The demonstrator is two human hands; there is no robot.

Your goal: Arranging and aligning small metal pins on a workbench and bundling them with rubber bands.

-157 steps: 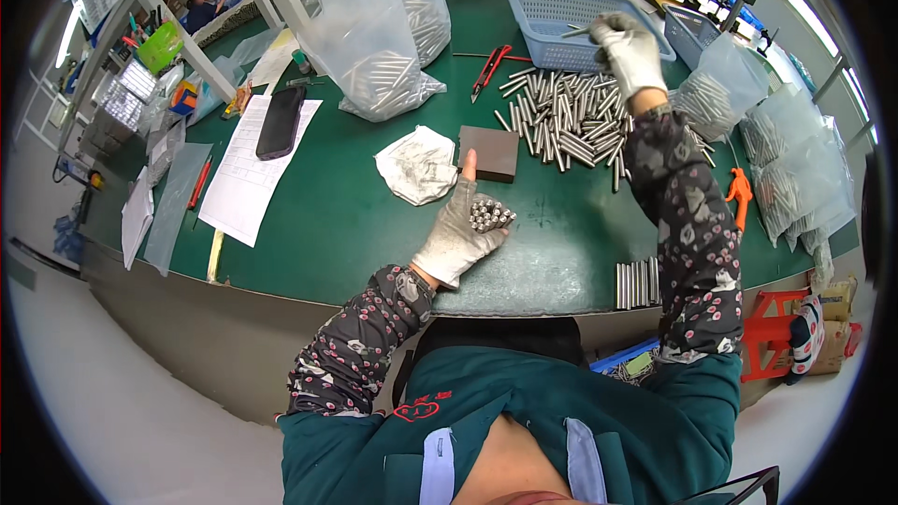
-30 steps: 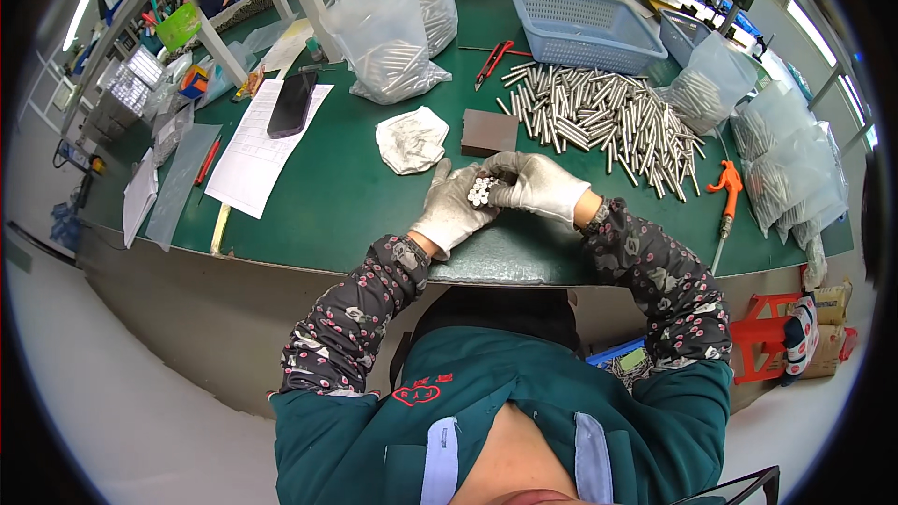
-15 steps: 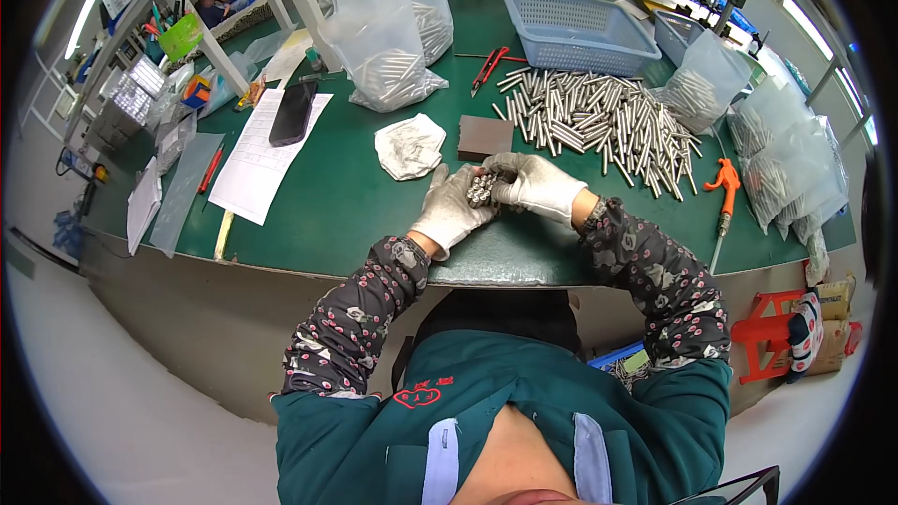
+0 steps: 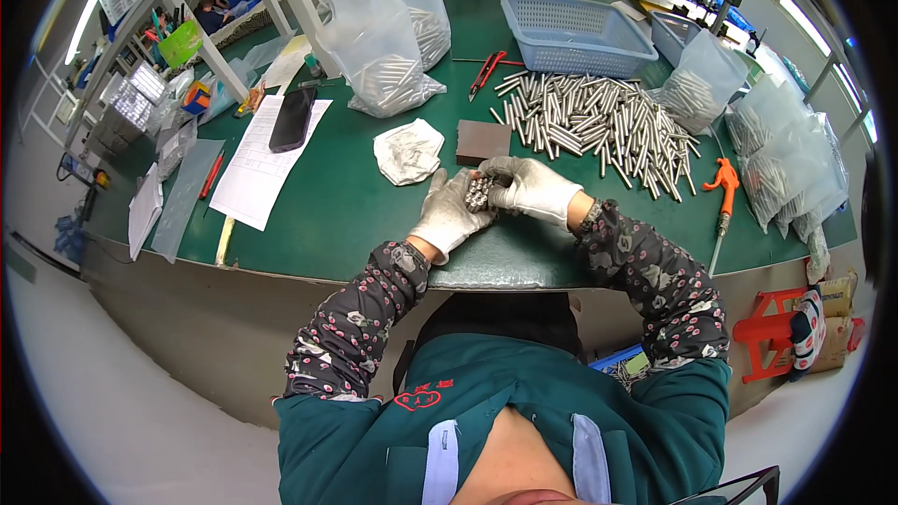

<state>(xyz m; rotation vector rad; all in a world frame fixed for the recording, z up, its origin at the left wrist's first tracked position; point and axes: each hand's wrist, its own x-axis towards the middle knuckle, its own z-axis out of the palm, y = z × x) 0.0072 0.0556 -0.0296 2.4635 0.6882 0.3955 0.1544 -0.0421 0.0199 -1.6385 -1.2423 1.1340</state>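
Between my two gloved hands is a bundle of short metal pins, their round ends facing up toward me. My left hand wraps the bundle from the left, and my right hand closes on it from the right. Both hands wear whitish work gloves, stained grey at the fingers. Just beyond them on the green table lies a flat brown block. Left of the block rests a crumpled white cloth. A wide heap of loose metal pins spreads to the right of the block.
Behind the heap stands a blue plastic basket. A red cutter lies left of it, near bags of pins. At right are an orange air gun and more filled bags. A phone lies on paper sheets at left.
The bundle's pin ends have turned slightly more toward me. Both hands stay nearly in place around it, and nothing else on the table has visibly moved.
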